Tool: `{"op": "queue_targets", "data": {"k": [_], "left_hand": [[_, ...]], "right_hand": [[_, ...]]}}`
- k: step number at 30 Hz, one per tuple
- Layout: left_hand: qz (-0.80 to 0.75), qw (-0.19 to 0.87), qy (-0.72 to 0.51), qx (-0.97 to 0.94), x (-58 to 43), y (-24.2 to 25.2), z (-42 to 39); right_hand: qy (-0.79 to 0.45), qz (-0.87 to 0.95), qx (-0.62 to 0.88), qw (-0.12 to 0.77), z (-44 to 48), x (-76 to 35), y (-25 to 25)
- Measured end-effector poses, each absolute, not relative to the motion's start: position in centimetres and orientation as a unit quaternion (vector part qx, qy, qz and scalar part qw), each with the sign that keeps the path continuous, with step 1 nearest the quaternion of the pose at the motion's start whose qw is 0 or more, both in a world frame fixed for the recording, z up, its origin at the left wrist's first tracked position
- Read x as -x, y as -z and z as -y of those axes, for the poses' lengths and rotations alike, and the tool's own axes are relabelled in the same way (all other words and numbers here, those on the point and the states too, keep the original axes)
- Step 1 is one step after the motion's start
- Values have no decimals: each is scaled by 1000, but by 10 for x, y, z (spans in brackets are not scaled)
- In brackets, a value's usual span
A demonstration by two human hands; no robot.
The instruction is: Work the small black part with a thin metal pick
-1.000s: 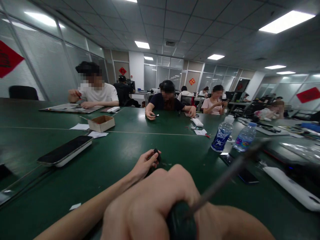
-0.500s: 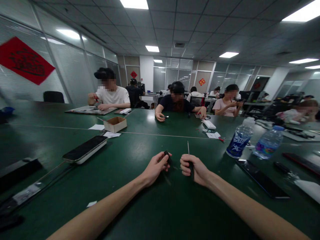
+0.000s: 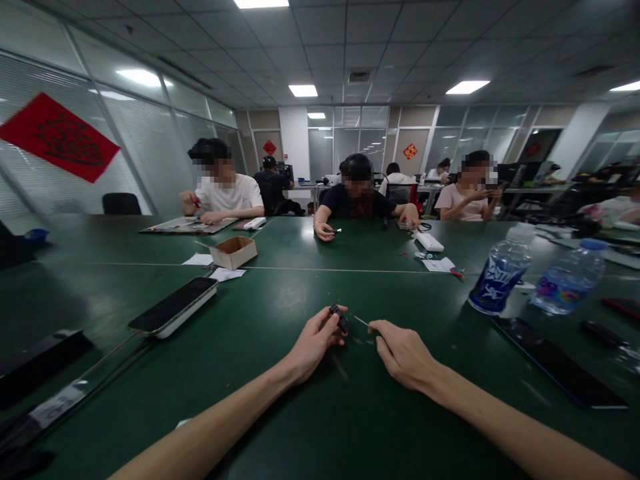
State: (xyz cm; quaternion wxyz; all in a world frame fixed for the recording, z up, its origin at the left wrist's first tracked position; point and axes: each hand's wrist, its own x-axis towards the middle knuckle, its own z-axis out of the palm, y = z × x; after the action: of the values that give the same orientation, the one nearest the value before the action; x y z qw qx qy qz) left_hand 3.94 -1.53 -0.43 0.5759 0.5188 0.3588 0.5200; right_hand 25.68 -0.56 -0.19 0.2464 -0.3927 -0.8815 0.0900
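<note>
Between the thumb and fingers of my left hand (image 3: pixel 316 339) is a small black part (image 3: pixel 339 319), its exact kind too small to make out. My right hand (image 3: pixel 404 353) is closed around a screwdriver, whose handle is hidden in the palm. The thin metal shaft of the screwdriver (image 3: pixel 360 321) points left, its tip a short way from the black part. Both hands are just above the green table (image 3: pixel 280 427), close together in the middle of the view.
At left lie a phone on a white box (image 3: pixel 175 308) and a black cable (image 3: pixel 107 370). An open cardboard box (image 3: pixel 234 255) stands ahead. To the right are two bottles (image 3: pixel 501 270) and a dark phone (image 3: pixel 555 363). Several people sit across the table.
My right hand has turned over, swinging the screwdriver from upright to pointing left at the black part. My left hand stays nearly in place. The view has shifted slightly left.
</note>
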Motion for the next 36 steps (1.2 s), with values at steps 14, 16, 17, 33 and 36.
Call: {"op": "queue_targets", "data": {"k": [14, 16, 17, 33, 36], "left_hand": [[-390, 488, -542, -562, -39, 3, 20], [-391, 472, -539, -578, -39, 1, 21], [-391, 465, -537, -585, -39, 1, 22], [-403, 477, -552, -552, -39, 13, 17], [-397, 485, -562, -540, -38, 16, 16]], "right_hand": [[-52, 905, 374, 199, 7, -256, 4], [-44, 905, 374, 199, 9, -256, 4], [-41, 904, 374, 201, 9, -257, 4], [-62, 880, 384, 272, 15, -259, -2], [-66, 884, 378, 268, 16, -259, -3]]}}
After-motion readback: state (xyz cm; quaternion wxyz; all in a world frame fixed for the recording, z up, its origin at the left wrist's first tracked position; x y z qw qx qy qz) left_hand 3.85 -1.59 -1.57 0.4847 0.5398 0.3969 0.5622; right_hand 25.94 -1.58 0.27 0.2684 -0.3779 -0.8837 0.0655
